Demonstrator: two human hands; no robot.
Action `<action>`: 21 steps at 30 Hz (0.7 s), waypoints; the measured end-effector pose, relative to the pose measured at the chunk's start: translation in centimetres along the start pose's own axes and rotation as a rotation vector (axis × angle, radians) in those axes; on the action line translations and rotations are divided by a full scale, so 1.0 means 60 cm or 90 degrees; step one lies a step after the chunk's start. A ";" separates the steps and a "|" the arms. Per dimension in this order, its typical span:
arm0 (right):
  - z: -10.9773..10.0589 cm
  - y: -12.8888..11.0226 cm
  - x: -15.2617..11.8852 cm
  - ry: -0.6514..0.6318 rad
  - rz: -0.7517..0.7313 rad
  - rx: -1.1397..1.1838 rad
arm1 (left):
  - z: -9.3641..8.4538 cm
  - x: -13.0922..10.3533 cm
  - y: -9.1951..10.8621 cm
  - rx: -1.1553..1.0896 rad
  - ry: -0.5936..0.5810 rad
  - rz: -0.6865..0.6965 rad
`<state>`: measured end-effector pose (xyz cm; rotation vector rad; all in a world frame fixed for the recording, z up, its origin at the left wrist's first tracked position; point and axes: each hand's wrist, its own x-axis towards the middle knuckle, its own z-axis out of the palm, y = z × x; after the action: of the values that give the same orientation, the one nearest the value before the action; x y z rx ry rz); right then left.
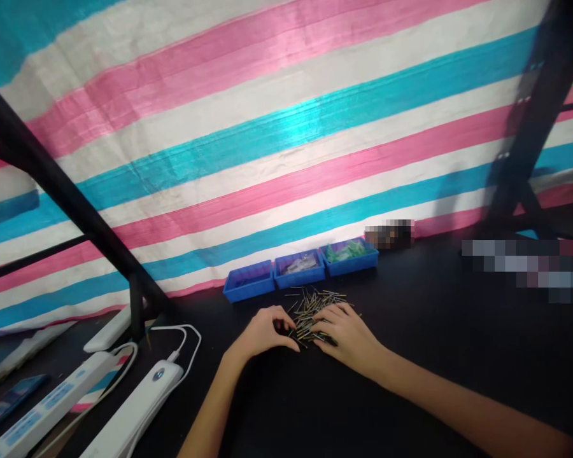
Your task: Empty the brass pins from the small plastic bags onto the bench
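Note:
A loose pile of thin metal rods point(310, 310), gold-coloured and silvery, lies on the black table point(267, 401); their exact kind is too small to tell. Curved around the pile's left edge, my left hand point(266, 332) has its thumb and fingers apart, with no rod visibly held. My right hand point(346, 334) rests over the right side of the heap, its fingers spread and touching the rods. Some rods are hidden beneath those fingers. Just behind the pile stand three blue trays in a row: a left tray point(249, 293), a middle tray point(302, 278) and a right tray point(353, 264).
Clear small pieces point(300, 263) fill the middle tray and green ones point(346, 250) the right. On the left are a white power bank point(136, 407) with a cable, a power strip point(52, 407) and a black metal frame point(76, 207). A striped sheet point(277, 146) hangs behind.

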<state>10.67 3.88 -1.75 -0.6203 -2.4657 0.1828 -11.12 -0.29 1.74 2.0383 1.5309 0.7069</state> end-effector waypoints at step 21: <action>-0.007 0.009 -0.001 -0.018 0.013 -0.026 | 0.047 0.024 -0.002 0.163 0.031 0.050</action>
<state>11.13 4.34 -1.58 -0.6654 -2.4961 0.1494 -8.97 0.93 -0.27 2.2949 1.6478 0.6196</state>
